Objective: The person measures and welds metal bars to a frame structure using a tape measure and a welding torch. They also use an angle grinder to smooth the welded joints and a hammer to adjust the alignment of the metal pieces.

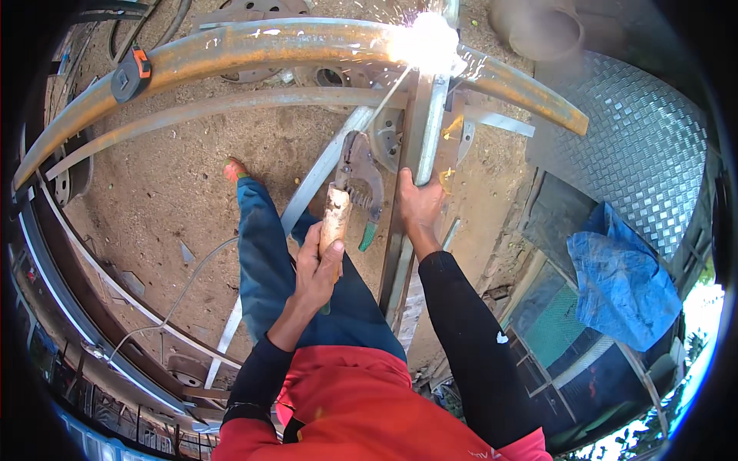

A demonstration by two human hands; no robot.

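My left hand (317,269) is closed around the worn, pale wrapped handle of a welding electrode holder (337,213). Its rusty jaws, spring and green-tipped lever show above the fingers. From the jaws a thin welding rod (390,98) slants up to a white glare with sparks, which hides the spot where it meets the metal. My right hand (422,206) grips a grey square steel tube (433,134), whose upper part lies across a rusty curved pipe (292,44) at the glare. A brown flat bar (411,146) runs alongside the tube.
An orange-and-black tape measure (132,74) rests on the curved pipe at the left. Below it bends a second curved bar (200,110). Checker plate (623,131) and a blue tarp (623,280) lie at the right. A thin cable (192,280) crosses the dirt ground.
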